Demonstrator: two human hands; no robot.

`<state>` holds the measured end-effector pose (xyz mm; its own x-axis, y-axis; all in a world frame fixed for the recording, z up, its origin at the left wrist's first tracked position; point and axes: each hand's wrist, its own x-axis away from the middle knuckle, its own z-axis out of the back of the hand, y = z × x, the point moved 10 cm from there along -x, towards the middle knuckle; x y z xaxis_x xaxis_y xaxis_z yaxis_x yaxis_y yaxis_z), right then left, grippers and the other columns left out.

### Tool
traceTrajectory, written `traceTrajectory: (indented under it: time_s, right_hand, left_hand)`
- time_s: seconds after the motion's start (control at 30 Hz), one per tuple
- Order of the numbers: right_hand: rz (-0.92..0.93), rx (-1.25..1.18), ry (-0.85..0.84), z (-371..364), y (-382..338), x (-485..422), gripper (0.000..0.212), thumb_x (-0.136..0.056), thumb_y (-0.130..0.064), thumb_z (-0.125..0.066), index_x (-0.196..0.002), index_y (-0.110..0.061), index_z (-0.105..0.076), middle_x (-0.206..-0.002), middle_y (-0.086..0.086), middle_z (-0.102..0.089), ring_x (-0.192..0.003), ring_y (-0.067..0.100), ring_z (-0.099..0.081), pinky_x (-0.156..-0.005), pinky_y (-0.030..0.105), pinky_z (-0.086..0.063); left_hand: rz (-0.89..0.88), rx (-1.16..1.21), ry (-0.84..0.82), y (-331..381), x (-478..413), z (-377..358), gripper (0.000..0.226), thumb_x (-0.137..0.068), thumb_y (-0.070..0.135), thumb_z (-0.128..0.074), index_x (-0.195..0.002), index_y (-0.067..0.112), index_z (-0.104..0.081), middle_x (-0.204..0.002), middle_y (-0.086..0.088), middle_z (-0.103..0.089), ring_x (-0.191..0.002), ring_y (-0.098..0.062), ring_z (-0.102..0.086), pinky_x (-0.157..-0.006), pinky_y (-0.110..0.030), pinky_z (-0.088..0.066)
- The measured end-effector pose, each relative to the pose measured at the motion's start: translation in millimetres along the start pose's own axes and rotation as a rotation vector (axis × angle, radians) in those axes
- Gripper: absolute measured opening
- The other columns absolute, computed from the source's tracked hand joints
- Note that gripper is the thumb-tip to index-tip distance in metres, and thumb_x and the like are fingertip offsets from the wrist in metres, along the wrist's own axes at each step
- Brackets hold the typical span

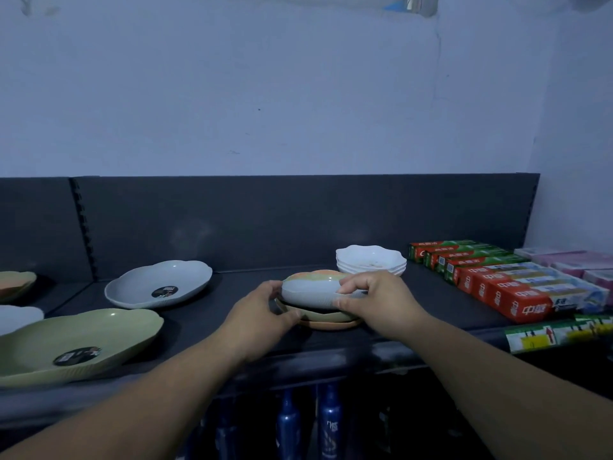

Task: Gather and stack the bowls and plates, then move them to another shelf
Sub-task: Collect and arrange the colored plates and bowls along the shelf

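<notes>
A small stack of bowls [311,292], grey, green and orange, is tilted between both hands above a green and an orange plate [326,322] on the dark shelf [414,313]. My left hand [262,310] grips the stack's left side and touches the plates below. My right hand [371,297] pinches its right rim. A stack of white scalloped bowls [371,260] stands just behind. To the left lie a grey oval plate [159,283] and a large green oval plate [76,346], each with a dark sticker.
At the far left edge sit part of a white dish [16,318] and a green-orange dish [15,283]. Rows of toothpaste boxes [497,280] and pink boxes [577,263] fill the shelf's right end. Blue bottles [328,423] stand on the shelf below.
</notes>
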<state>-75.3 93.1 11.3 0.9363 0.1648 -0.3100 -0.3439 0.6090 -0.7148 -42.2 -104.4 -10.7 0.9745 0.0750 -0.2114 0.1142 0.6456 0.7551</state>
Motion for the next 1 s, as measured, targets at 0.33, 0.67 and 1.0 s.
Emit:
traceTrajectory:
  time_s: [0.33, 0.67, 1.0]
  right_hand:
    - [0.065, 0.080, -0.032, -7.4, -1.2, -0.3, 0.006, -0.079, -0.031, -0.076, -0.080, -0.026, -0.072, -0.100, -0.007, -0.072, -0.098, 0.014, -0.064, -0.087, 0.029, -0.048]
    - [-0.027, 0.193, -0.068, -19.8, -5.8, 2.7, 0.010, -0.083, -0.028, -0.073, -0.076, -0.033, -0.068, -0.096, -0.011, -0.070, -0.086, 0.016, -0.067, -0.074, 0.027, -0.051]
    - [0.081, 0.136, 0.035, -64.5, -101.6, 8.4, 0.016, -0.078, -0.035, -0.077, -0.090, -0.038, -0.066, -0.098, -0.009, -0.068, -0.075, 0.004, -0.058, -0.068, 0.017, -0.041]
  left_hand:
    - [0.034, -0.020, -0.005, -2.5, 2.3, -4.9, 0.061, -0.083, 0.029, -0.070, -0.137, 0.035, -0.043, -0.110, 0.017, -0.049, -0.111, -0.012, -0.056, -0.094, -0.023, -0.042]
    - [0.046, -0.044, -0.046, -20.1, 16.4, 13.9, 0.075, -0.080, 0.041, -0.070, -0.144, 0.034, -0.033, -0.145, 0.005, -0.044, -0.126, -0.016, -0.050, -0.105, -0.034, -0.042]
    - [-0.030, -0.017, 0.040, -46.3, 42.1, 101.1, 0.070, -0.083, 0.034, -0.070, -0.144, 0.028, -0.035, -0.142, 0.006, -0.046, -0.119, -0.010, -0.052, -0.103, -0.026, -0.041]
